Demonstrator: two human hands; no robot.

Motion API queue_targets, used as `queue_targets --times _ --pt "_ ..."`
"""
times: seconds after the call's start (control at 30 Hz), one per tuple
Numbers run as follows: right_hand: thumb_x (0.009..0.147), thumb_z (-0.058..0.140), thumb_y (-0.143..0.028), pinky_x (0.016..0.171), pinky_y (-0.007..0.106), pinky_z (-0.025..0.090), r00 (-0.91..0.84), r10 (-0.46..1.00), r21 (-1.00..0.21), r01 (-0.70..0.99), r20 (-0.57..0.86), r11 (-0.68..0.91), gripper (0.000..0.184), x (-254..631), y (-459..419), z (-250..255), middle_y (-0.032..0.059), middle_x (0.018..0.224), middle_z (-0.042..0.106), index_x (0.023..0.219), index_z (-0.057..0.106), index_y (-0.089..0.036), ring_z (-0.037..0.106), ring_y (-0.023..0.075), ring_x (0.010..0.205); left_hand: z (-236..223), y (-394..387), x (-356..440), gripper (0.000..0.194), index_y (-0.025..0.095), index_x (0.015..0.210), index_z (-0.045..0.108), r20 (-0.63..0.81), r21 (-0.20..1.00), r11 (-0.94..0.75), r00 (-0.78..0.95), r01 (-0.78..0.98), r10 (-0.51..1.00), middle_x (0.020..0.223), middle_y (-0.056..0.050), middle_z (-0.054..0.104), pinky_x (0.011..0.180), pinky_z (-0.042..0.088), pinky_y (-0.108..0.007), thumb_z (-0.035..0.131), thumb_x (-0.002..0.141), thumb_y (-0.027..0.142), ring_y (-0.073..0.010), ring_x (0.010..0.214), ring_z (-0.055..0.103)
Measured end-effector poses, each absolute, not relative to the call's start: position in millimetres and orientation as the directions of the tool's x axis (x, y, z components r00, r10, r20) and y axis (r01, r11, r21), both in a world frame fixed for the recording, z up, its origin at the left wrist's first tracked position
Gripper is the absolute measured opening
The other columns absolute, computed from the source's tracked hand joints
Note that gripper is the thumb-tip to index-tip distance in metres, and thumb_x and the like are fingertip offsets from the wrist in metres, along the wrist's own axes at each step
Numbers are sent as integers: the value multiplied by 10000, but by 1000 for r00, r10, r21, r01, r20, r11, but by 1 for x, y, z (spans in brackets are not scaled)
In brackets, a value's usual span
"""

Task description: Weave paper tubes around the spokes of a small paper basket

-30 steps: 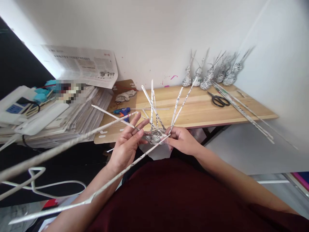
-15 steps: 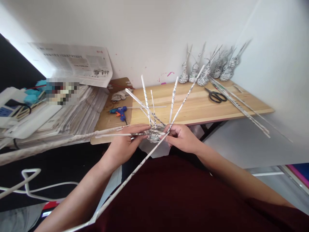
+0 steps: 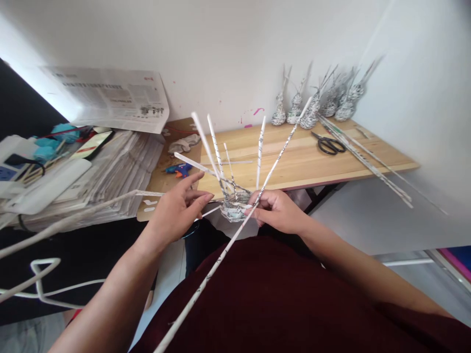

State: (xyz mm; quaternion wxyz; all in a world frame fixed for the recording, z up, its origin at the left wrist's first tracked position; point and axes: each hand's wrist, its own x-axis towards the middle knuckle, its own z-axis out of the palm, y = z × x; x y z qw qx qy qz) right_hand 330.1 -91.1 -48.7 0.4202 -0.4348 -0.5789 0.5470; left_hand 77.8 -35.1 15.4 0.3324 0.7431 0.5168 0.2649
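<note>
A small round weave of rolled newspaper tubes [image 3: 235, 212] is held above my lap, with several tubes standing up from it. My right hand [image 3: 274, 208] pinches its right rim, where a long printed paper tube [image 3: 217, 262] crosses and runs down over my dark red shirt. Just left of the weave, my left hand [image 3: 180, 208] is off the rim, index finger stretched out and thumb apart from it. Another paper tube [image 3: 149, 193] passes behind this hand; a short white length shows between hand and weave.
Scissors [image 3: 331, 144] and loose paper tubes [image 3: 368, 162] lie on the wooden table [image 3: 294, 162]. Several woven gourd-like pieces [image 3: 309, 117] stand by the wall. To the left are a blue glue gun [image 3: 179, 169], stacked newspapers [image 3: 128, 162] and a white power strip [image 3: 55, 184].
My left hand has let go of the weave's left rim and moved left, its fingers opening. One upright tube has swung up on the left. My right hand keeps its hold.
</note>
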Motion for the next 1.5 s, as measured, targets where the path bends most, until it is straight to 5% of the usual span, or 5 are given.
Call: queue_targets --times 0.17,0.4,0.6,0.93,1.5 --pt "781 812 -408 499 211 391 -291 957 -1000 23 3 11 303 328 -91 -46 -29 557 614 826 648 -156 536 94 497 19 -42 75 322 242 1085 787 73 652 -413 490 636 869 1043 -61 792 848 546 -335 696 859 452 -235 926 725" --pt "813 782 -411 502 208 391 -334 942 -999 44 12 28 292 326 -91 -42 -35 576 596 822 638 -158 539 90 513 23 -39 99 322 187 832 795 18 707 -439 607 554 794 841 -50 768 742 513 -292 701 852 495 -199 793 679" --pt "781 804 -411 506 210 393 -335 942 -998 70 -22 2 309 327 -90 -38 -39 570 604 827 624 -164 550 96 516 13 -39 106 304 153 869 780 -48 848 -281 594 449 803 828 -52 767 720 530 -286 734 830 452 -197 775 687" --pt "792 791 -406 516 213 392 -355 934 -991 132 -44 4 299 325 -89 -39 -37 575 611 809 610 -168 556 97 517 11 -43 108 223 162 838 688 -147 894 -147 584 424 798 742 -8 713 621 493 -251 765 769 359 -136 648 627" --pt "782 802 -410 534 218 446 -389 919 -994 102 -71 -33 308 323 -85 -42 -17 609 647 807 627 -158 595 102 543 6 -40 95 178 174 914 727 -130 926 -152 668 347 733 858 -39 745 780 551 -323 723 806 315 -192 802 684"
